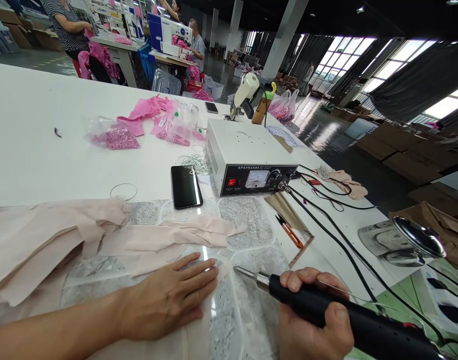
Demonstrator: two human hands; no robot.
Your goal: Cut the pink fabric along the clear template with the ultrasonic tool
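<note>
My left hand [172,295] lies flat, fingers stretched to the right, on a strip of pale pink fabric [194,330] spread over a clear patterned mat [247,220]. Wrapped round the black body of an ultrasonic cutter [307,300] is my right hand [319,320]. The cutter's metal tip points left, close to the fabric end by my left fingertips; whether it touches the mat I cannot tell. More pale pink fabric pieces [41,240] are heaped at the left, with narrower strips [168,235] just beyond my left hand.
A white control box [251,145] stands behind the mat, its black cables [337,235] running right. Around it are a phone [186,186], orange thread snips [289,231], a lidded glass jar [397,242] and bagged pink pieces [116,135]. Co-workers sit and stand at sewing machines [172,32] beyond.
</note>
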